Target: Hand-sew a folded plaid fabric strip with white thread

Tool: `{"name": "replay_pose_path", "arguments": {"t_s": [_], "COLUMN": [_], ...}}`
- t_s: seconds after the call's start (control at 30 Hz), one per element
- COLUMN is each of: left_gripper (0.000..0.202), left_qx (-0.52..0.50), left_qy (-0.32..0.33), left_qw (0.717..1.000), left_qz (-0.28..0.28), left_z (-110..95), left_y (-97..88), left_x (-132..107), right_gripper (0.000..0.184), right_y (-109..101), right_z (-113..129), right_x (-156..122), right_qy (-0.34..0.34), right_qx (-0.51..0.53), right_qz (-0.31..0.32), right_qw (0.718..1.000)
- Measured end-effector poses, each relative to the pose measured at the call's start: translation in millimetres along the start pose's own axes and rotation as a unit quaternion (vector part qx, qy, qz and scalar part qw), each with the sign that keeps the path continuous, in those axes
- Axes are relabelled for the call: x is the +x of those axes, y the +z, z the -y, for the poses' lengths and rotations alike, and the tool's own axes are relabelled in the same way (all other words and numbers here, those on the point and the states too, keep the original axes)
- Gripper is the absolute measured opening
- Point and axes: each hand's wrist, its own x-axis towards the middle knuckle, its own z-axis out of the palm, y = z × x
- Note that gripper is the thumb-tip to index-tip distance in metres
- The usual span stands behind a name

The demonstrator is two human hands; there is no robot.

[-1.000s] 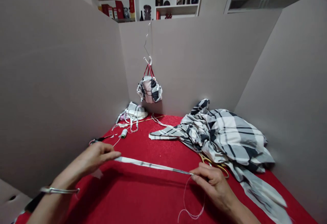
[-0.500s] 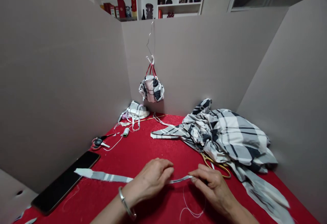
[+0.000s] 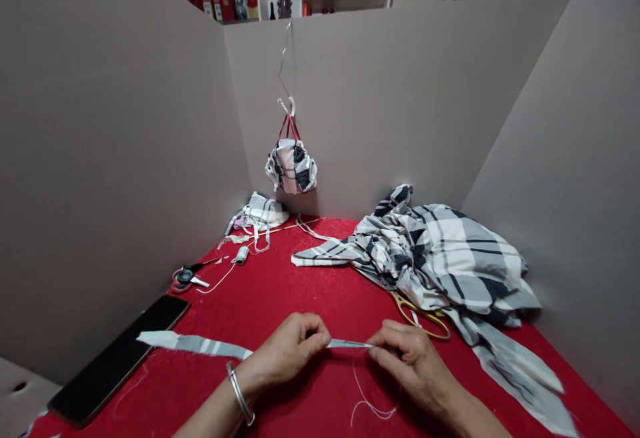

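A narrow grey and white fabric strip (image 3: 200,345) runs from the left, under my left hand, across to my right hand. My left hand (image 3: 287,351), with a silver bangle at the wrist, pinches the strip between thumb and fingers. Its short stretch between the hands looks folded narrow and taut. My right hand (image 3: 413,361) pinches the strip's right end at the fingertips. White thread (image 3: 373,411) hangs from near that end and curls on the red cloth. Whether a needle is in my right fingers I cannot tell.
A black phone (image 3: 120,358) and small scissors (image 3: 186,279) lie left, near a thread spool (image 3: 242,255). Gold-handled scissors (image 3: 423,318) stick out from under heaped plaid fabric (image 3: 450,258) at right. A plaid bag (image 3: 291,166) hangs on the back panel (image 3: 375,111).
My left hand has closed its thumb and fingers on the strip, and the stretch between my hands is straighter. The whole view has shifted slightly.
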Motion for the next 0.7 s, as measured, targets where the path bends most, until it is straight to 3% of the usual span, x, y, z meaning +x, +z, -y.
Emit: {"name": "replay_pose_path", "arguments": {"t_s": [0.17, 0.3, 0.57, 0.7], "left_gripper": [0.023, 0.017, 0.017, 0.017], "left_qx": [-0.069, -0.093, -0.142, -0.148], "left_qy": [-0.021, -0.039, -0.065, -0.016], "left_qw": [0.997, 0.995, 0.988, 0.988], "left_qz": [0.009, 0.009, 0.021, 0.033], "left_z": [1.1, 0.8, -0.3, 2.4], "left_y": [-1.5, 3.0, 2.2, -3.3], "left_x": [0.6, 1.5, 1.6, 0.0], "right_gripper": [0.018, 0.029, 0.019, 0.02], "right_y": [0.1, -3.5, -2.8, -5.7], "right_z": [-0.2, 0.3, -3.3, -4.7], "right_x": [1.0, 1.7, 4.4, 3.6], "right_qy": [0.069, 0.093, 0.126, 0.115], "right_qx": [0.064, 0.119, 0.113, 0.1], "right_qz": [0.03, 0.037, 0.014, 0.006], "right_qw": [0.995, 0.988, 0.985, 0.988]}}
